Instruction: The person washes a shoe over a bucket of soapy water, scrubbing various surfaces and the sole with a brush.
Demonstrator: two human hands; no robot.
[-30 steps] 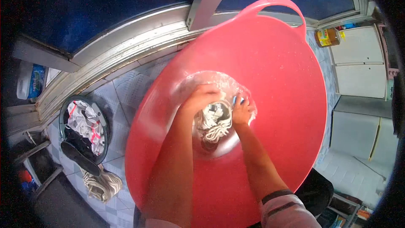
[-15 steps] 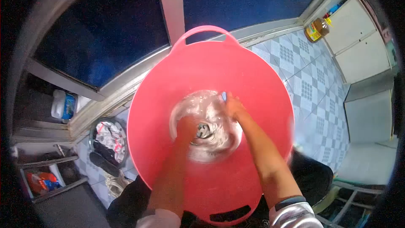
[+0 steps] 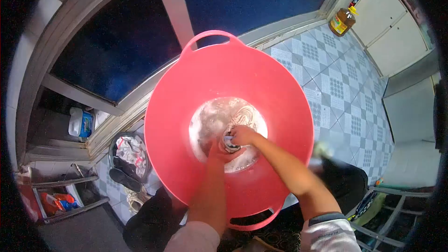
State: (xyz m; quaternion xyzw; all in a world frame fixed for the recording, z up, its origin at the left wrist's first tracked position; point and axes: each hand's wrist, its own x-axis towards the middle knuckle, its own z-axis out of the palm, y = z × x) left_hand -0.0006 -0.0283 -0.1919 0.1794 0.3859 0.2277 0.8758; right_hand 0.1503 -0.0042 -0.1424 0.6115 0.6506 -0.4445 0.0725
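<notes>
A large pink tub (image 3: pixel 275 84) stands between my knees with shallow, cloudy water (image 3: pixel 210 126) at its bottom. In the water lies a pale shoe (image 3: pixel 246 115), partly covered by my hands. My left hand (image 3: pixel 223 153) grips the near end of the shoe around its opening. Curled fingers of my right hand (image 3: pixel 243 135) hold a small light-blue brush (image 3: pixel 228 137) down at that opening; its bristles are hidden.
Left of the tub are a dark basin (image 3: pixel 114 151) holding a white and red bag, a black slipper (image 3: pixel 125 179) and a pale sneaker (image 3: pixel 136 199). An oil jug (image 3: pixel 342 21) stands by white cabinets (image 3: pixel 380 21). A metal rack (image 3: pixel 389 217) is at lower right.
My right hand has come down and left from the far side of the water to the shoe opening. My left hand has shifted lower right. The shoe shows more clearly, and the view has turned slightly.
</notes>
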